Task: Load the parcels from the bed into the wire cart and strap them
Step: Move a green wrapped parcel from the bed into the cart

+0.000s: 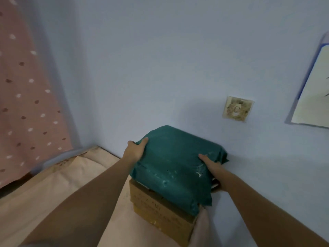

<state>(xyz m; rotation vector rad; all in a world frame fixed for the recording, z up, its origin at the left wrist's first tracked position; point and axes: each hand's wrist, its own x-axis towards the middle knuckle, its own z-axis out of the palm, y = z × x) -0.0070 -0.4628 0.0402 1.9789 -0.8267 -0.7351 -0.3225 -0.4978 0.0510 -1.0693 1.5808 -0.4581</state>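
Observation:
A teal plastic-wrapped parcel [175, 164] lies on top of a brown cardboard box [158, 211] that stands on the bed [53, 189] against the blue wall. My left hand [135, 150] grips the parcel's far left corner, thumb on top. My right hand [212, 168] holds its right edge, fingers curled under the side. Both forearms reach forward over the bed. The wire cart is out of sight.
The bed has a pale beige sheet. A pink dotted curtain [23, 97] hangs at the left. On the blue wall are a stained switch plate [236, 109] and a paper sheet [313, 90] at the right edge.

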